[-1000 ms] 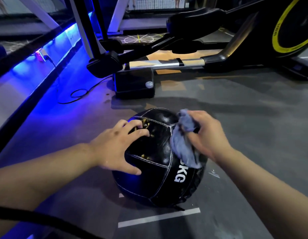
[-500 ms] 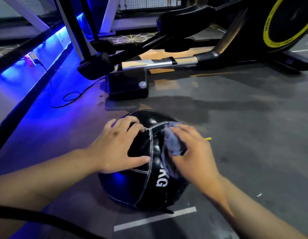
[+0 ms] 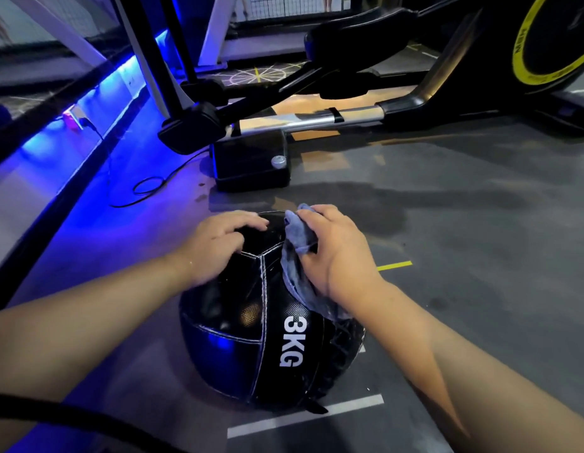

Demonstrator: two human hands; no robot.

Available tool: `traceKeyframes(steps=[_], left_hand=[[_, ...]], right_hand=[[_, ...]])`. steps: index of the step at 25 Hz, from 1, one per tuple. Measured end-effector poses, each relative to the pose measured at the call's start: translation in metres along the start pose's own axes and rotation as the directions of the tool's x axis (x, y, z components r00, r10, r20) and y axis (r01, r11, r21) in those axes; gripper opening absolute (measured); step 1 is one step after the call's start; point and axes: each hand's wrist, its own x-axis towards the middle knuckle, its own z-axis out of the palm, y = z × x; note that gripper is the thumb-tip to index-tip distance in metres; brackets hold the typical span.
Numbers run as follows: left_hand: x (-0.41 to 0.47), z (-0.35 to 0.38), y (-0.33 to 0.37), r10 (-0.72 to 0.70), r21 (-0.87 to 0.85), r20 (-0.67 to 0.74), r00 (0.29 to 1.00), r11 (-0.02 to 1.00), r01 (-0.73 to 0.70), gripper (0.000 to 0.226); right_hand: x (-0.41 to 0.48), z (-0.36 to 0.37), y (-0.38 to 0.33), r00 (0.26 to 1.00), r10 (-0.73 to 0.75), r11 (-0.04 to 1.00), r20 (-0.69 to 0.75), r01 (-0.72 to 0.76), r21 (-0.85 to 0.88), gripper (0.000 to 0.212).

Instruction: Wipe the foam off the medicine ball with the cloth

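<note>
Position check: white line [image 3: 303,416] is nearest, and the medicine ball [image 3: 238,338] sits on the floor [image 3: 463,289] just behind it, 3KG print facing up. No foam that I can make out on the near panels, so my guess is that what's left is on the top and far side. Left hand [image 3: 215,246] lies palm-down on the upper left of the ball, fingers spread and bent onto the surface, bracing it. Right hand [image 3: 336,253] grips the bunched grey cloth [image 3: 297,246] against the upper right, with a tail hanging down the side. To do it well: press the left hand down so the ball can't roll, wipe along the stitched seams, refold to a clean face, and turn the ball to reach the hidden side. Exercise machine [image 3: 414,103] and a loose cable [image 3: 146,191] sit well beyond, so roll the ball away from them.
</note>
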Motion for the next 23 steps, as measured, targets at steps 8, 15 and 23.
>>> traceKeyframes(steps=[8,15,23], left_hand=[[-0.006,-0.035,-0.029,-0.031,0.216,0.36,0.933,0.975,-0.051,0.07],[0.015,-0.025,-0.028,0.081,0.276,0.341,0.937,0.944,-0.182,0.069],[0.0,-0.031,-0.019,0.02,0.281,0.347,0.938,0.952,-0.125,0.068]], right_hand=[[-0.016,0.0,0.021,0.995,-0.018,0.996,-0.094,0.027,0.09,0.044],[-0.056,0.016,-0.036,0.768,-0.63,0.762,0.115,0.64,-0.097,0.05],[-0.099,0.002,-0.007,0.779,-0.627,0.765,0.01,0.614,0.194,0.028]])
